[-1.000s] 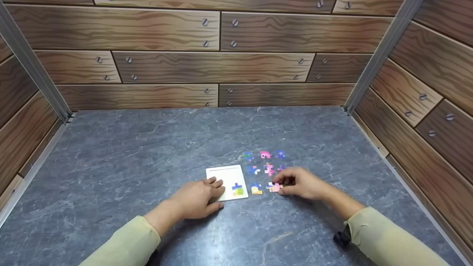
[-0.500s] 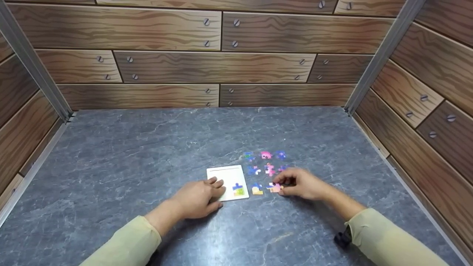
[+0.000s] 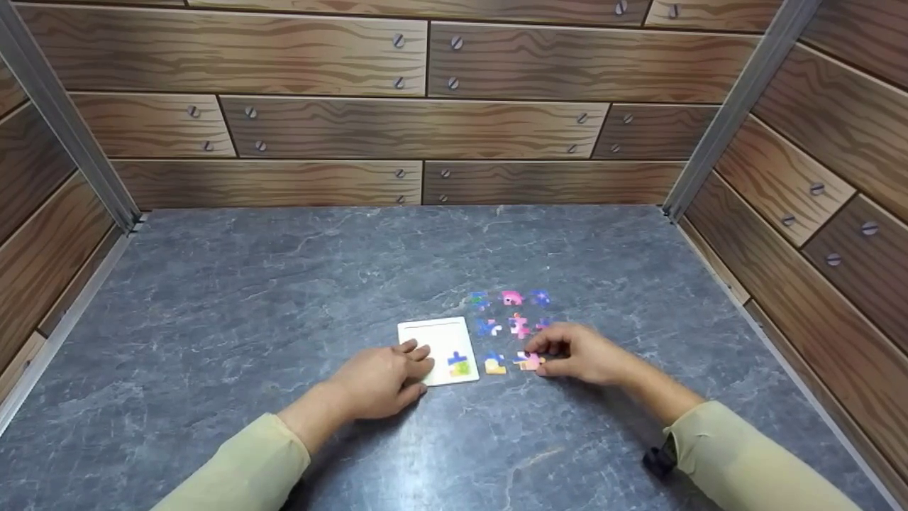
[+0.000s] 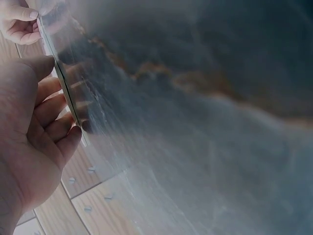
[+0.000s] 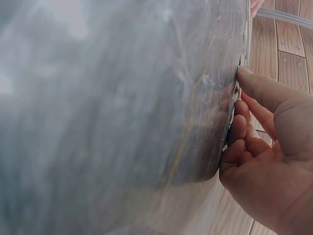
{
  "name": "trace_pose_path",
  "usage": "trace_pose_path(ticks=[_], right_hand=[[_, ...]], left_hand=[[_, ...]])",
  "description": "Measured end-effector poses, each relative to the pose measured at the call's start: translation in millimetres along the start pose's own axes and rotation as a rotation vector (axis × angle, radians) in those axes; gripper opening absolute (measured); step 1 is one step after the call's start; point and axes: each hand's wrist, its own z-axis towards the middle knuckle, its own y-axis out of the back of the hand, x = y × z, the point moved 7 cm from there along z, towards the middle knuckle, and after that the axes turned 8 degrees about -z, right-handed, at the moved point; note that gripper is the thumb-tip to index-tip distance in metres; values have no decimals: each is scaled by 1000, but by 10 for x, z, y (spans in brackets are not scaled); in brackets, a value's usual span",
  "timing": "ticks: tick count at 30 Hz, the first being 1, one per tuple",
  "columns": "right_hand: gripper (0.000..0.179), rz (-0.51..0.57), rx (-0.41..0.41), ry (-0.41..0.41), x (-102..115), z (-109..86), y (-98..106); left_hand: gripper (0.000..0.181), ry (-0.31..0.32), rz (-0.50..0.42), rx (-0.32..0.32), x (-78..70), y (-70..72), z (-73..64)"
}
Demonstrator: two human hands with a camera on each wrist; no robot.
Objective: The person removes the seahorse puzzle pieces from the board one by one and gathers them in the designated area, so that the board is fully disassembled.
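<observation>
My left hand (image 3: 379, 383) lies with its fingers over the left part of a white square puzzle tray (image 3: 431, 333), its thumb by the near edge. One blue, yellow and green puzzle piece (image 3: 459, 365) lies in the tray's near right corner. To the right, my right hand (image 3: 585, 355) pinches a pink and orange puzzle piece (image 3: 528, 362) at the table between thumb and forefinger. The left wrist view shows the left hand (image 4: 36, 107) along the thin tray edge (image 4: 68, 93). Seen from the right wrist, the fingertips of the right hand (image 5: 269, 132) are down at the table surface.
Between tray and right hand lies a yellow and blue piece (image 3: 494, 365). Several loose pieces form rows behind, among them a pink one with an eye (image 3: 512, 297). The right fingers partly cover a purple piece (image 3: 543, 324). Wood-patterned walls (image 3: 319, 128) border the grey marbled table (image 3: 284, 284).
</observation>
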Motion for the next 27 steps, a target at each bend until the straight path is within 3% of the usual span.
trace_pose_path(ticks=[13, 21, 27], right_hand=[[32, 15, 1, 7, -19, -2, -1], [31, 52, 20, -58, -34, 23, 22], [31, 2, 21, -56, 28, 58, 85]], left_hand=[[41, 13, -8, 4, 10, -4, -3], [40, 15, -12, 4, 13, -5, -8], [34, -25, -3, -25, -12, 4, -16]])
